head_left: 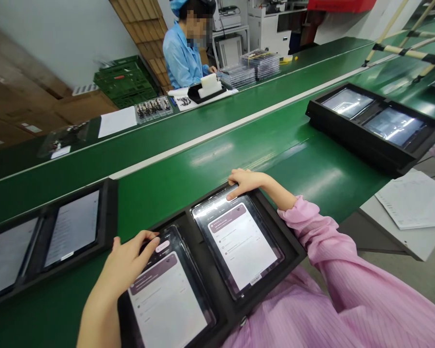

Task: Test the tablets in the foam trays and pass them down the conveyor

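Note:
A black foam tray (203,241) lies in front of me, holding two lit tablets side by side. My left hand (128,261) reaches over the top end of the left tablet (174,304), its thumb at the screen beside a pale pill-shaped button. The hand's fingers are spread and partly hidden. On the right tablet (246,246), the thumb of my right hand (248,181) touches the top of the screen. Its other fingers are bent loosely over the tray's far edge, apart from the thumb. Both screens show a white page with a purple-brown banner.
Another black tray (110,212) with two tablets stands at left, and a third tray (348,130) at right. They rest on a green conveyor surface (275,140). Across it works a person in blue (181,55), near stacked clear trays (261,63). Papers (416,203) lie at lower right.

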{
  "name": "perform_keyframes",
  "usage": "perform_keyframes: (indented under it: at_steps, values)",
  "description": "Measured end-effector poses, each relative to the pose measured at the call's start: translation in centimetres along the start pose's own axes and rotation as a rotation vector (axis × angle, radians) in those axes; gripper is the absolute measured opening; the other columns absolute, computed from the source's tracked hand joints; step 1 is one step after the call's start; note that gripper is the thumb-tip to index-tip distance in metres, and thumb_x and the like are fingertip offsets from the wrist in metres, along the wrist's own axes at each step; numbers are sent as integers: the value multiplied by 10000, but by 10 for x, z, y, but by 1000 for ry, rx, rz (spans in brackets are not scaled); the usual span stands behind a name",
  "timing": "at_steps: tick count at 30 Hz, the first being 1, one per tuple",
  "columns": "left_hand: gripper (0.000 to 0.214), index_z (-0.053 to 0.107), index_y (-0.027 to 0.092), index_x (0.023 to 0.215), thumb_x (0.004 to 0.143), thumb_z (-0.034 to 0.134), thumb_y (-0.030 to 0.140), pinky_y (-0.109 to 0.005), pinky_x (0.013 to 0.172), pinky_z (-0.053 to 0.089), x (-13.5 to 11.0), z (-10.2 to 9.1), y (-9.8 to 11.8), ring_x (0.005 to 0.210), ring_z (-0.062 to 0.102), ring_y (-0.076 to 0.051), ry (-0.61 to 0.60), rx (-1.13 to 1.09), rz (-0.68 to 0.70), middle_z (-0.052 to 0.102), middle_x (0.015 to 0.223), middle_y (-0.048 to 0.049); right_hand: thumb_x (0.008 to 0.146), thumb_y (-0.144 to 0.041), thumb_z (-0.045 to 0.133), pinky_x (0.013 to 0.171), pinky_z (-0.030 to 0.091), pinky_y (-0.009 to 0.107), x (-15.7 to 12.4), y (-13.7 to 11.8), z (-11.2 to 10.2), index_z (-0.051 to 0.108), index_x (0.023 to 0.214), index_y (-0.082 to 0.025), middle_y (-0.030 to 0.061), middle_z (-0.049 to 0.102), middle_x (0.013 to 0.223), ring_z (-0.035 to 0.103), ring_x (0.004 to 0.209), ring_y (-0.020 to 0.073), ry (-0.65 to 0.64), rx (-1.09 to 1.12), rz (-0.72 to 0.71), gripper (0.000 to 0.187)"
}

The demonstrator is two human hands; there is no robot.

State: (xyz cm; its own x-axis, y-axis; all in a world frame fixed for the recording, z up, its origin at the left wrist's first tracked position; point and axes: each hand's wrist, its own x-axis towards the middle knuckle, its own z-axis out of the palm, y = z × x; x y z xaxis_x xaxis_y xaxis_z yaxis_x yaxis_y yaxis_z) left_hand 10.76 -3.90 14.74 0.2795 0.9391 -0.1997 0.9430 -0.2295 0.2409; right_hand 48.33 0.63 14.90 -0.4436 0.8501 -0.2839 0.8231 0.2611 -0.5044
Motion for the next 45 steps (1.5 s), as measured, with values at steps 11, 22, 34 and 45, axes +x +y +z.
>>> perform_keyframes:
  at_steps: [11,22,34,45]
  values:
    - [466,625,275,915,920,246,545,-727,1137,262,2,7,-15,891,717,-322,14,0,37,768,1024,-57,908,-618,601,921,397,353,-6,-9,-7,490,702,-196,52,586,1002,564,1039,247,-11,40,33,483]
    - [511,630,256,1029,903,260,586,-753,1168,115,-9,-2,3,1079,689,-362,-57,-8,24,729,1170,-108,931,-631,551,986,413,425,-14,-17,-6,644,891,-174,125,589,1158,540,1143,300,10,-75,70,468]
    - [264,701,253,1027,894,531,403,-631,1212,144,-6,16,16,1086,681,-299,71,110,-5,748,1096,-66,779,-363,805,944,429,460,-22,-23,21,632,1179,-172,172,595,1215,543,1152,350,198,-423,105,476]
    - [783,361,264,1522,853,623,575,-733,1165,-79,-24,27,11,1351,515,-351,-6,-86,190,571,1454,-133,1021,-459,306,871,441,413,-85,-8,84,682,1021,-212,108,653,1006,590,979,261,581,45,-314,450]
